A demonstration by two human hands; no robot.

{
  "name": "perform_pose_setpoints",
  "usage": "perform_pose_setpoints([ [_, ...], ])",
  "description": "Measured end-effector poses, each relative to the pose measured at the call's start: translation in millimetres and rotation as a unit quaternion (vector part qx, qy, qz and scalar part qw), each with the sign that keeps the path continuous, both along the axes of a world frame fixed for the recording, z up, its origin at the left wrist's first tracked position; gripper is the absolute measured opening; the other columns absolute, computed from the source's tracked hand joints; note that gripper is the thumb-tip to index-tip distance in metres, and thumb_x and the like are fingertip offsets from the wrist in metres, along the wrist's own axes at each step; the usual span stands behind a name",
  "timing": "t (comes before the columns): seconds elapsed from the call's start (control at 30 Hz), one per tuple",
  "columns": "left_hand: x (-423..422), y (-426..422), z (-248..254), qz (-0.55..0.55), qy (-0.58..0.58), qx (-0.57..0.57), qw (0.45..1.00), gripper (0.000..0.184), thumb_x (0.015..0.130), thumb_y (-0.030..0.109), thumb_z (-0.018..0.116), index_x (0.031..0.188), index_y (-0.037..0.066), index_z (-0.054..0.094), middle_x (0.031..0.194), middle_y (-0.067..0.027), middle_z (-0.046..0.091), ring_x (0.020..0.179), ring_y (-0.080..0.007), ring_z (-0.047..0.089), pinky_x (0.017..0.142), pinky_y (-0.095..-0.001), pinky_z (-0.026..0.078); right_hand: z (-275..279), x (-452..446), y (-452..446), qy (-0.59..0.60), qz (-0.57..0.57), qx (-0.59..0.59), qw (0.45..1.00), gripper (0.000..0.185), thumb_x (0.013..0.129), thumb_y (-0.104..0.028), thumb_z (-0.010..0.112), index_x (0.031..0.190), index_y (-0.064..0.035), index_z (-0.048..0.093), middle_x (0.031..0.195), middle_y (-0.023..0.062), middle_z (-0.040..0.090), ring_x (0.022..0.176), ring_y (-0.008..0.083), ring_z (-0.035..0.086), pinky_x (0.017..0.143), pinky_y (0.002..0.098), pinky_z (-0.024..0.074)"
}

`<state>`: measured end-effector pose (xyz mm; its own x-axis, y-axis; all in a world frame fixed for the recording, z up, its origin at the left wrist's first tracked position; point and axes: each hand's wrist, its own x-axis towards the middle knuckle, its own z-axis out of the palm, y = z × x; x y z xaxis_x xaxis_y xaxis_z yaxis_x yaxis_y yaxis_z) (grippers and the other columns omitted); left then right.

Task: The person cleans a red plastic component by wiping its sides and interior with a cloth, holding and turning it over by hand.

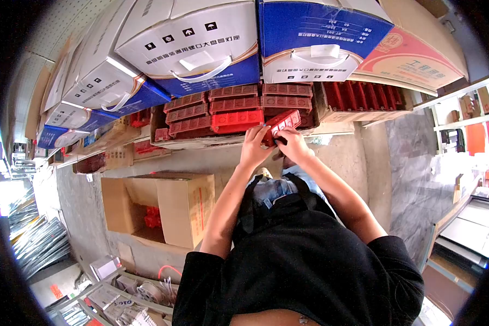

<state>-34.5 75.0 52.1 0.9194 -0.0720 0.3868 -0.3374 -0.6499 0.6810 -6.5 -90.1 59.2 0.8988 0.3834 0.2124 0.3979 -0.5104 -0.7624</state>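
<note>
A red plastic electrical back box point(287, 121) with round knockouts is tilted at the front of an open carton point(201, 143). On its left end, my left hand point(254, 145) closes with bent fingers. My right hand point(293, 144) grips its lower right side, thumb and fingers pressed together. Behind and left of my hands, more red boxes point(236, 120) lie stacked in rows in the carton. My fingers hide part of the held box's lower edge.
Blue and white cartons point(201, 46) stand above the red boxes. To the right is another carton of red pieces point(364, 96). An open cardboard box point(187, 209) with red pieces inside sits on the floor point(81, 201). Lower left is a shelf point(130, 293) of goods.
</note>
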Motion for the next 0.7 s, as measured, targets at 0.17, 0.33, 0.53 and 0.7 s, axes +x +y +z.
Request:
perform_pose_setpoints([
  [0.17, 2, -3, 2, 0.01, 0.002, 0.002, 1.0, 0.061, 0.057, 0.01, 0.077, 0.115, 0.008, 0.057, 0.111, -0.0135, 0.055, 0.104, -0.0332, 0.051, 0.089, -0.0419, 0.044, 4, 8, -10, -0.003, 0.004, -0.049, 0.999, 0.019, 0.073, -0.005, 0.062, 0.092, -0.0031, 0.06, 0.096, 0.0142, 0.057, 0.087, 0.0351, 0.058, 0.077, 0.0407, 0.0497],
  [0.33, 6, -4, 2, 0.004, -0.02, -0.007, 1.0, 0.06, 0.056, 0.008, 0.076, 0.114, 0.007, 0.057, 0.111, -0.0137, 0.055, 0.103, -0.0332, 0.051, 0.089, -0.0422, 0.044, 12, -1, -2, -0.043, 0.029, 0.013, 0.999, 0.022, 0.072, -0.005, 0.065, 0.093, -0.0022, 0.06, 0.093, 0.013, 0.059, 0.085, 0.0329, 0.06, 0.076, 0.0388, 0.0504],
  [0.53, 7, -8, 14, -0.006, -0.022, -0.004, 1.0, 0.062, 0.054, 0.005, 0.075, 0.114, 0.007, 0.056, 0.108, -0.0124, 0.055, 0.102, -0.0326, 0.051, 0.087, -0.0411, 0.045, 24, -5, -8, -0.049, -0.001, 0.056, 0.997, 0.019, 0.071, -0.003, 0.065, 0.09, -0.0022, 0.061, 0.091, 0.013, 0.059, 0.084, 0.0325, 0.06, 0.075, 0.0376, 0.0504],
  [0.7, 11, -9, 16, -0.01, -0.022, 0.008, 1.0, 0.062, 0.056, 0.005, 0.074, 0.115, 0.007, 0.055, 0.107, -0.0125, 0.056, 0.101, -0.0326, 0.051, 0.086, -0.0408, 0.045, 34, -13, -8, -0.079, -0.003, 0.056, 0.995, 0.019, 0.071, -0.001, 0.064, 0.089, -0.0027, 0.06, 0.09, 0.0126, 0.058, 0.083, 0.0324, 0.059, 0.073, 0.0382, 0.0505],
])
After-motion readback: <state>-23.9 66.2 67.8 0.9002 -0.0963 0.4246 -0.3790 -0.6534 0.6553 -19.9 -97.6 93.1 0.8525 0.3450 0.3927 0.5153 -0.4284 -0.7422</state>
